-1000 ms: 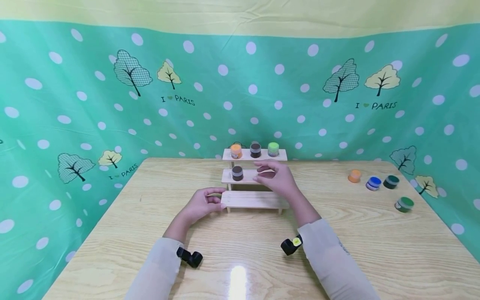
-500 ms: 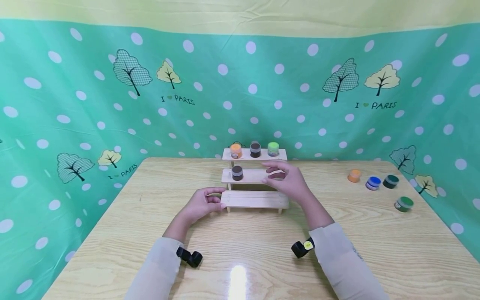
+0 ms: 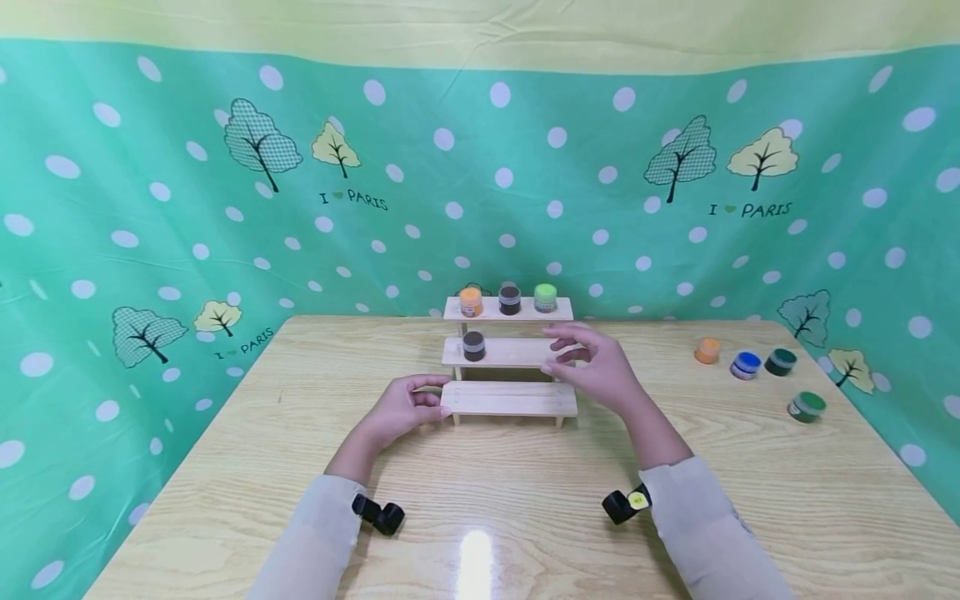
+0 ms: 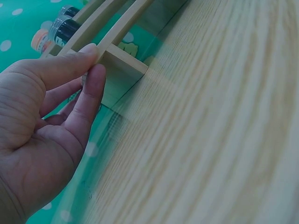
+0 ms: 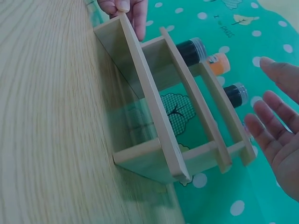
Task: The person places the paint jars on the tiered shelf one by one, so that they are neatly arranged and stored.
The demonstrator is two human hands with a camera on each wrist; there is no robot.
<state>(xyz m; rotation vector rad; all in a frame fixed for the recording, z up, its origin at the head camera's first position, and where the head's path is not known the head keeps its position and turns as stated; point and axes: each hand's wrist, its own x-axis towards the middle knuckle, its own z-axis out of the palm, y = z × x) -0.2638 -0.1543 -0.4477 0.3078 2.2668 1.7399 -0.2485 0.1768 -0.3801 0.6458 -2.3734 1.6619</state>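
Note:
A three-tiered wooden stand stands on the table. My left hand pinches the left end of its lowest step; the left wrist view shows thumb and forefinger on that step's corner. My right hand is by the right end of the middle step, fingers loosely bent with nothing between them. On the left of the middle step sits a dark paint jar. The top step bears an orange jar, another dark jar and a light green jar.
On the right of the wooden table lie an orange jar, a blue jar, a dark green jar and a green jar. A dotted green cloth hangs behind the table.
My right hand has moved right along the middle step, away from the dark jar. My left hand keeps its hold on the lowest step, and the jars have stayed put.

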